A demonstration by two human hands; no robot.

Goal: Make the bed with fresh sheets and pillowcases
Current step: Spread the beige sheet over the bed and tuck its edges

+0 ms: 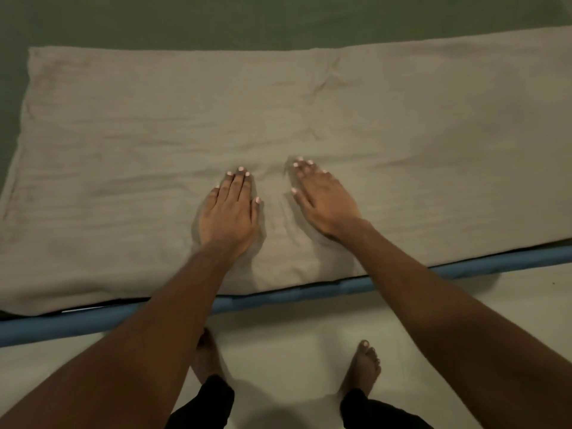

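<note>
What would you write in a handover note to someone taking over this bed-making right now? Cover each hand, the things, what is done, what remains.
Left hand: flat, fingers straight, pressing the wrinkled beige rectangular cloth.
Right hand: flat on the cloth too, apart from the left.
The cloth lies spread on the green bed surface, its near edge at the blue tubular bed rail.
Done: cloth laid out.
Left: probably smoothing the wrinkles; no pillow in view.

No lettering, label, brand mark, number or sign can be read anywhere. The beige cloth (pixel 154 134), the green sheet (pixel 185 20) beyond it and the blue bed rail (pixel 278 297) along its near edge show only plain surfaces.
</note>
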